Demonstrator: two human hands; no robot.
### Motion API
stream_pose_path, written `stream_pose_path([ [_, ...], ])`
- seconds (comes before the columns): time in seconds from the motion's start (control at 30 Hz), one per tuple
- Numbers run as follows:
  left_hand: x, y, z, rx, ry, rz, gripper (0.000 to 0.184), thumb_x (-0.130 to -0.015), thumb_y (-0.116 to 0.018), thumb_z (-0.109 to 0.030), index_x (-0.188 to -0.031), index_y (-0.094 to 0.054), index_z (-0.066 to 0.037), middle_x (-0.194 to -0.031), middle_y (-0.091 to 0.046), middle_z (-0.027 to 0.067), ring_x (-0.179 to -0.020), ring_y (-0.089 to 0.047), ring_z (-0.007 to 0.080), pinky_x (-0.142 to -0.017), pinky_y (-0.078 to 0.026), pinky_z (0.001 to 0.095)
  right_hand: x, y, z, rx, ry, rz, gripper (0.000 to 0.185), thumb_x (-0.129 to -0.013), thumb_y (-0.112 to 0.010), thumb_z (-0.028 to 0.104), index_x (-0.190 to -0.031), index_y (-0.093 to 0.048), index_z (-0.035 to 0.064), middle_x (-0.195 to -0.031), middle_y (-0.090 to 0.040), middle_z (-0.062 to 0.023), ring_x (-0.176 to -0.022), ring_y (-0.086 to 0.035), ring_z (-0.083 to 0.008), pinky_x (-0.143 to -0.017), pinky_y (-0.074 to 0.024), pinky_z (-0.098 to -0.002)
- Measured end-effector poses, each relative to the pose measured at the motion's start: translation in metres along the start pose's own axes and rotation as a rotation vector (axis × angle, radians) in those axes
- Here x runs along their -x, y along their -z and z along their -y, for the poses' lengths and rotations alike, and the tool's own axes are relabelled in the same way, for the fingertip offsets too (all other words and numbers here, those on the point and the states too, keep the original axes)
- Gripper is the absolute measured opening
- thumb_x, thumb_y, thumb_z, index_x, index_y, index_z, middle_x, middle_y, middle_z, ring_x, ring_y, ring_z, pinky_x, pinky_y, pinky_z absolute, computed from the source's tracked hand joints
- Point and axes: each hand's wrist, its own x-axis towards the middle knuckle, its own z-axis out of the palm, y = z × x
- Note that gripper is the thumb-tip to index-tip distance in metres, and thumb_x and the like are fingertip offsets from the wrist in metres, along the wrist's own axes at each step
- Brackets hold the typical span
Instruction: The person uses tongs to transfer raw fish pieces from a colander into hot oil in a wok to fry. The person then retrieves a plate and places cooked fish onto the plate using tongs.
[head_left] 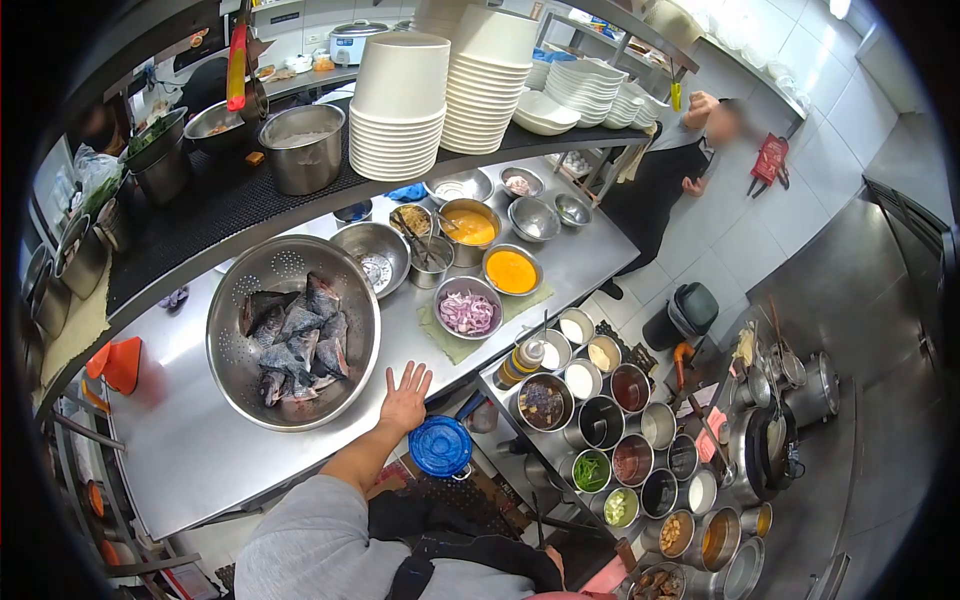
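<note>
My left hand (404,396) lies with fingers spread at the front edge of the steel worktable (190,470), holding nothing. Left of it stands a large perforated steel colander (225,345), apart from the hand. Inside are several chunks of dark-skinned fish (300,330), some showing pinkish cut flesh. Just below the hand, under the table edge, is a container with a blue lid (440,446). Beyond the fingers, a bowl of sliced purple onion (468,308) rests on a green cloth (450,343). My right hand is outside the picture.
Behind are a pot of yellow-orange liquid (469,222) and a bowl of orange liquid (512,271). A raised shelf (330,195) carries stacked white bowls (398,110). At right, a cart holds several ingredient pots (601,423). Another person (650,190) stands beyond the table, near a bin (683,317).
</note>
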Motion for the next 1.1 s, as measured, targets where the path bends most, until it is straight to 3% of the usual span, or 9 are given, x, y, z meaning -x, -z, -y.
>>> stream_pose_path([
  [0.8, 0.003, 0.0, -0.001, -0.016, -0.006, -0.04, 0.075, -0.082, -0.058, -0.025, -0.149, -0.029, -0.008, -0.156, -0.025, 0.0113, -0.147, -0.013, 0.0317, -0.112, -0.01, 0.0672, 0.001, 0.002, -0.007, -0.072, -0.004, -0.021, 0.06, -0.072, -0.078, 0.048, -0.099, -0.067, -0.0047, -0.103, -0.067, -0.0272, -0.101, -0.064, -0.0399, -0.086, -0.0507, -0.0464],
  [0.97, 0.004, 0.0, -0.002, -0.018, -0.009, -0.03, 0.077, -0.081, -0.058, -0.027, -0.149, -0.027, -0.008, -0.156, -0.024, 0.0121, -0.147, -0.013, 0.0325, -0.112, -0.01, 0.0677, -0.005, -0.009, -0.019, -0.075, -0.003, -0.061, 0.063, -0.071, -0.078, 0.049, -0.107, -0.067, -0.0023, -0.109, -0.066, -0.0252, -0.106, -0.063, -0.0383, -0.089, -0.0509, -0.0449],
  [1.1, 0.006, 0.004, -0.005, -0.013, -0.009, -0.051, 0.072, -0.082, -0.056, -0.025, -0.148, -0.031, -0.008, -0.156, -0.025, 0.0106, -0.147, -0.015, 0.0316, -0.111, -0.011, 0.0685, -0.013, -0.031, -0.047, -0.193, -0.038, -0.053, 0.052, -0.078, -0.075, 0.042, -0.106, -0.065, -0.0003, -0.103, -0.068, -0.0198, -0.094, -0.064, -0.0363, -0.083, -0.0516, -0.0436],
])
